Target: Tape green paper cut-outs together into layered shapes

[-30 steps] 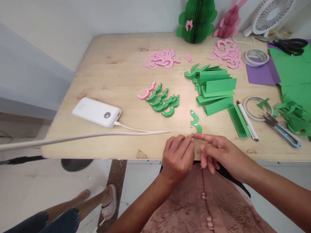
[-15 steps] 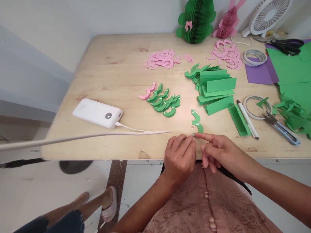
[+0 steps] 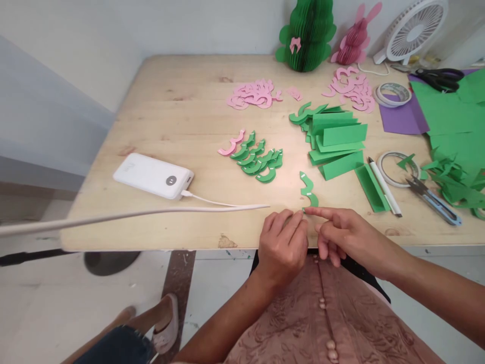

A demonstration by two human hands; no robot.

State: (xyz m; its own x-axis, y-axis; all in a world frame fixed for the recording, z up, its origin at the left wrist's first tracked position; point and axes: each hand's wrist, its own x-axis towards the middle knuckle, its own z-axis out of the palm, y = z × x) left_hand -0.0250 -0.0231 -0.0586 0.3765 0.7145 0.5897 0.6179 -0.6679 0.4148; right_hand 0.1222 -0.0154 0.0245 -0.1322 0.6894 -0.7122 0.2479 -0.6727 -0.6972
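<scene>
Green paper cutout [image 3: 308, 191] pinched at its end between both hands' fingers [image 3: 299, 218].

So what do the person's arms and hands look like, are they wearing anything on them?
Both arms are bare, with no sleeves showing. The left hand and right hand wear no gloves, and no rings, watch or bracelets can be seen. Below them is a dusty-pink lace garment with small buttons down the middle.

The head camera is looking forward and down from close above, taking in the wooden table [image 3: 182, 116] and near edge.
</scene>
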